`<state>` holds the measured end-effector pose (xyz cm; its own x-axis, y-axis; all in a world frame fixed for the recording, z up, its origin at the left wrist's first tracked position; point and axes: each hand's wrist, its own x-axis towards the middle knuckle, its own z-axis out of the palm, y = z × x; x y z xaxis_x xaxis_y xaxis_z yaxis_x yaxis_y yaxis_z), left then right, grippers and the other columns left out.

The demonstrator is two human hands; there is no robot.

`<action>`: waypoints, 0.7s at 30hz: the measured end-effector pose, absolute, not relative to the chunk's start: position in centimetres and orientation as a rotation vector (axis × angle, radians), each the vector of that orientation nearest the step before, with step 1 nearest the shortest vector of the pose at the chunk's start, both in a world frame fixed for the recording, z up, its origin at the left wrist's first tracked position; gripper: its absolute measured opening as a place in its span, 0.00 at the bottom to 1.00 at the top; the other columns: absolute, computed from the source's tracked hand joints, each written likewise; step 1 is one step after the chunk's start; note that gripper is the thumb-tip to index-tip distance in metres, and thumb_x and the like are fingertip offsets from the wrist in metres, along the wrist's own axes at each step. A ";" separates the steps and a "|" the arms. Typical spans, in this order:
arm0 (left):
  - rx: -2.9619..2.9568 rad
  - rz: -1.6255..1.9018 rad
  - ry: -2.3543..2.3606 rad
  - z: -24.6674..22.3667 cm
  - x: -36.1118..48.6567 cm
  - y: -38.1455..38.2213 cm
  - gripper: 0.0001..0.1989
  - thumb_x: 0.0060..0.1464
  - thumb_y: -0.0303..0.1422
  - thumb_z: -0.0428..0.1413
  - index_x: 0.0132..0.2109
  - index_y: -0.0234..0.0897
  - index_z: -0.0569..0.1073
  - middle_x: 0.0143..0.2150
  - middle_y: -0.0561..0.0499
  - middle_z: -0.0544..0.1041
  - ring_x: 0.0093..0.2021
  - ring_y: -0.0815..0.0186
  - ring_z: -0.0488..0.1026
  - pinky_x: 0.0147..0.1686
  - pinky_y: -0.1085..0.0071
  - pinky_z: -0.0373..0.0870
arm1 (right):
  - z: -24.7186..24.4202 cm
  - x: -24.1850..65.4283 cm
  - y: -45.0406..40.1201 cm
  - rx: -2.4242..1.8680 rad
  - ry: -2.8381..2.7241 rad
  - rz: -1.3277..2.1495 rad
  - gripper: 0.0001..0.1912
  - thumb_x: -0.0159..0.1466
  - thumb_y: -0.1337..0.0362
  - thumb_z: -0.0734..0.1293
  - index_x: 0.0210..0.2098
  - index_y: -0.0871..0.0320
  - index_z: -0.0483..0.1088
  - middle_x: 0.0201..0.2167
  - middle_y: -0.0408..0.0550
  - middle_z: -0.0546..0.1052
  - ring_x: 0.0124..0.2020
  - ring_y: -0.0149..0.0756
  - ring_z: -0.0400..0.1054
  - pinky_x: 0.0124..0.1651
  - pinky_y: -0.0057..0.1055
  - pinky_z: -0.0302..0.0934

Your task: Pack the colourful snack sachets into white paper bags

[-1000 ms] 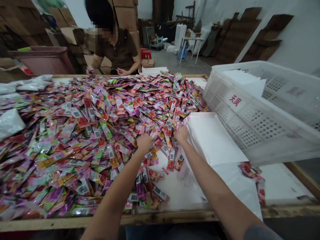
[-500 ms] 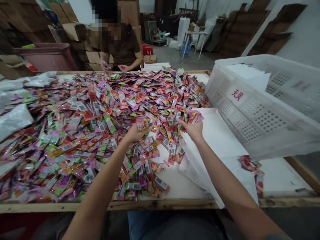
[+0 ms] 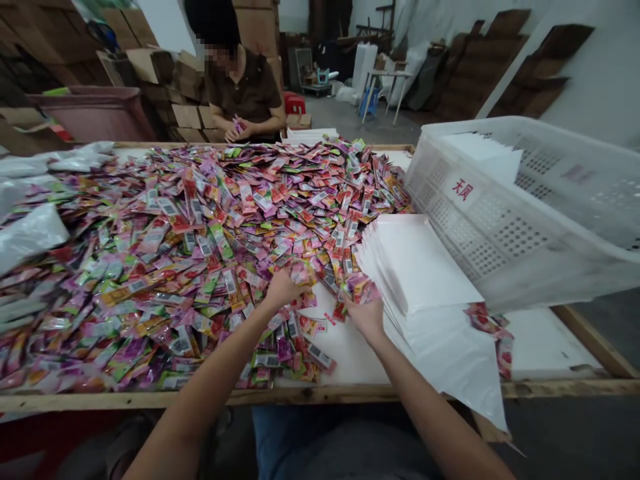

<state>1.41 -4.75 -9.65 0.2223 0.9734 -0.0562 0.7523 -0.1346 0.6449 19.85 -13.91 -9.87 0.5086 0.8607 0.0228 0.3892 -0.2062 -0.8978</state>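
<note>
Small colourful snack packets (image 3: 165, 267) lie in a wide heap over the table. My left hand (image 3: 285, 288) is closed on a few snack packets (image 3: 303, 272) at the heap's near right part. A little to its right, my right hand (image 3: 367, 316) grips another bunch of packets (image 3: 361, 288) above the white tabletop (image 3: 345, 357). A stack of white plastic bags (image 3: 420, 260) lies just right of that hand, its lower end hanging over the table's near edge. Several packets (image 3: 490, 327) stick out at the right side of the bags.
A white perforated crate (image 3: 493, 223) holding white sheets or bags stands at the right. Filled clear bags (image 3: 33, 233) lie at the left. Across the table, a person (image 3: 245, 93) holds packets in both hands. A wooden rim (image 3: 200, 399) edges the table.
My right hand has moved left and nearer to me, with packets in it, off the bags. My left hand has shifted slightly right and nearer. The person opposite has brought both hands together.
</note>
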 end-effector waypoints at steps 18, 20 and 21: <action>1.420 0.574 1.547 -10.0 0.2 -3.1 0.10 0.45 0.39 0.55 0.25 0.37 0.68 0.19 0.54 0.69 0.25 0.66 0.70 0.27 0.70 0.69 | -10.6 19.8 -12.4 -2.292 -1.366 0.685 0.20 0.51 0.71 0.64 0.45 0.61 0.64 0.33 0.54 0.75 0.37 0.45 0.70 0.38 0.35 0.61; 1.282 0.639 1.503 -9.2 -0.1 -3.3 0.11 0.43 0.39 0.56 0.25 0.35 0.68 0.18 0.54 0.69 0.22 0.67 0.69 0.24 0.72 0.68 | -10.2 20.3 -12.4 -2.032 -1.046 0.913 0.15 0.47 0.68 0.67 0.36 0.60 0.67 0.28 0.49 0.76 0.32 0.42 0.71 0.34 0.33 0.63; 1.218 0.671 1.481 -8.8 -0.3 -3.6 0.11 0.41 0.39 0.57 0.26 0.35 0.69 0.19 0.54 0.69 0.22 0.68 0.69 0.23 0.72 0.68 | -9.8 20.5 -12.5 -1.859 -0.870 1.037 0.14 0.44 0.67 0.68 0.32 0.59 0.67 0.26 0.47 0.75 0.29 0.40 0.70 0.32 0.33 0.64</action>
<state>-0.25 -3.60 -8.81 0.0745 0.9273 -0.3668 0.3359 0.3230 0.8848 20.54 -12.48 -9.83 0.4226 0.8460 -0.3252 0.1729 -0.4274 -0.8874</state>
